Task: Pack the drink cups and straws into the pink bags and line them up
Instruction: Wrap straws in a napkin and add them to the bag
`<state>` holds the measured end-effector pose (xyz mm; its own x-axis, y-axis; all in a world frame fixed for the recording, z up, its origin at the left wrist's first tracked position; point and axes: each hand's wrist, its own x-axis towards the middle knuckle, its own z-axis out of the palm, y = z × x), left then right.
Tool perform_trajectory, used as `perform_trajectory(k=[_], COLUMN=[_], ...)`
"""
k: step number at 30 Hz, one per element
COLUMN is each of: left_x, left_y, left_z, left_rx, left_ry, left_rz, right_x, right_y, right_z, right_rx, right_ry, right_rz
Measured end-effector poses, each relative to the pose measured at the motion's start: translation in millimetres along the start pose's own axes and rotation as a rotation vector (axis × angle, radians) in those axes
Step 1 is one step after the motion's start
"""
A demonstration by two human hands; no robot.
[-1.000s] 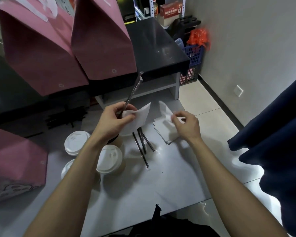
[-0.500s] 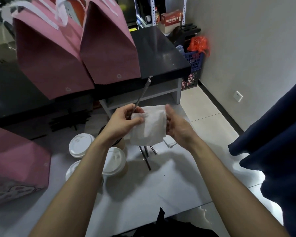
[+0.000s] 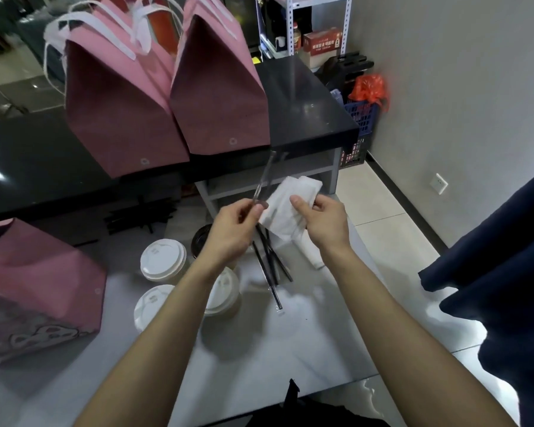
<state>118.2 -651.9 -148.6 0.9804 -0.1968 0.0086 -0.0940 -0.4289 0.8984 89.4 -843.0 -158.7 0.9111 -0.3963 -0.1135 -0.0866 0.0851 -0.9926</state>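
My left hand (image 3: 232, 229) pinches a wrapped dark straw (image 3: 264, 177) that points up and away, along with one edge of a white napkin (image 3: 285, 208). My right hand (image 3: 322, 221) grips the napkin's other side. Under my hands several wrapped straws (image 3: 270, 263) lie on the white table (image 3: 290, 340). Three lidded cups (image 3: 163, 259) stand at my left forearm, one partly hidden by it. Two pink bags (image 3: 127, 118) stand side by side on the black counter (image 3: 302, 97). A third pink bag (image 3: 40, 288) stands on the table at far left.
More white napkins (image 3: 313, 257) lie under my right wrist. A dark cup without a lid (image 3: 201, 240) shows behind my left hand. Dark blue cloth (image 3: 506, 272) hangs at the right. A blue crate (image 3: 359, 131) with an orange bag stands by the wall.
My right hand moved from the napkin pile to the napkin in my left hand and now grips it. Both hands rose slightly; the view tilted up.
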Motion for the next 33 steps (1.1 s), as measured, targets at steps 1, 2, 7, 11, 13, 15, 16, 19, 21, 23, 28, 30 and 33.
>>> perform_trajectory(k=[1, 2, 7, 11, 13, 15, 16, 19, 21, 23, 28, 30, 33], left_x=[-1.8, -3.7, -17.0, -30.4, -36.6, -43.8, -48.0, -62.4, -77.1, -95.4, -152.0, -172.3, -189.5], left_y=[1.6, 3.0, 2.8, 2.6, 4.8, 7.0, 7.6, 5.0, -2.2, -12.7, -49.4, -65.6, -96.4], left_z=[1.3, 1.4, -1.9, -16.5, -32.7, -57.4, -73.6, -136.7, -187.1, -239.2, -371.3, -422.2, -483.3], left_rx=[0.074, 0.16, 0.562, 0.665, 0.662, 0.571, 0.519, 0.437, 0.432, 0.414, 0.441, 0.471, 0.605], left_ry=[0.02, 0.055, 0.015, 0.008, -0.003, 0.013, 0.053, 0.247, 0.378, 0.477, 0.62, 0.625, 0.525], left_rz=[0.033, 0.071, 0.252, 0.324, 0.336, 0.324, 0.327, 0.343, 0.341, 0.315, 0.239, 0.218, 0.112], right_x=[-2.9, -6.1, -18.7, -27.6, -32.2, -36.6, -38.6, -46.1, -54.6, -66.9, -113.4, -133.7, -163.2], right_y=[-3.4, -6.2, -11.8, -16.9, -22.9, -31.8, -37.0, -54.9, -66.5, -77.8, -109.1, -121.6, -128.5], right_z=[5.4, 9.8, 25.3, 41.1, 50.2, 60.9, 67.3, 95.5, 124.3, 158.6, 261.6, 306.2, 370.7], right_rx=[0.04, 0.068, 0.127, 0.155, 0.145, 0.127, 0.114, 0.066, 0.049, 0.072, 0.217, 0.269, 0.291], right_ry=[-0.035, -0.074, -0.158, -0.135, -0.135, -0.164, -0.185, -0.248, -0.306, -0.37, -0.491, -0.532, -0.641], right_rz=[-0.008, -0.019, -0.029, -0.02, -0.035, -0.081, -0.109, -0.194, -0.25, -0.296, -0.389, -0.419, -0.459])
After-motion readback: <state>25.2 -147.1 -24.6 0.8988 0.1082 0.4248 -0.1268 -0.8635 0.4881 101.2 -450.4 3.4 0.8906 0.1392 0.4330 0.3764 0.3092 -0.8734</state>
